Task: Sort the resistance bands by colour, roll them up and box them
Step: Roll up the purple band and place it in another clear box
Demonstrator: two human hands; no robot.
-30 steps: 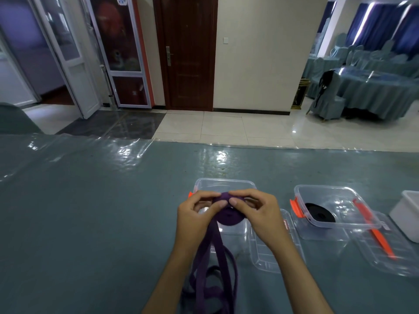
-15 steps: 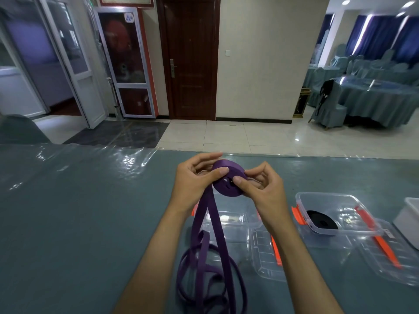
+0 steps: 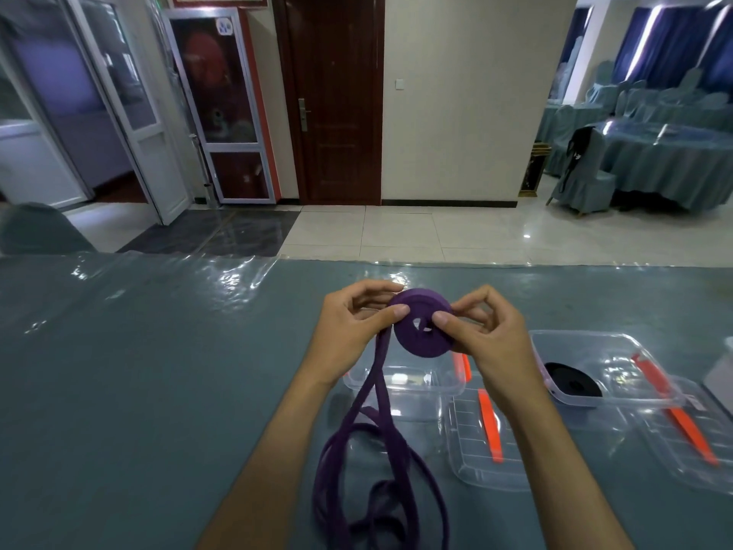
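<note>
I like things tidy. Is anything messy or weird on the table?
Only the purple band: half is a neat roll pinched by both hands, the rest lies in a loose tangle on the table. That's unfinished work, not damage.

A: How much of the purple band (image 3: 380,462) shows?

B: Not all of it. Its loose loops run off the bottom edge, and the back of the roll is behind the fingers (image 3: 380,289) of the left hand (image 3: 349,335).

A: And the boxes?

B: The right hand (image 3: 492,343) and forearm cover part of the middle clear box (image 3: 400,385) and its lid (image 3: 488,442). The black roll (image 3: 571,381) is partly hidden by the wrist, so its full shape can't be told.

A: Anything at the right edge?

B: 1 white container (image 3: 724,369), cut off. The label on the far lid (image 3: 690,438) is too small to read.
</note>
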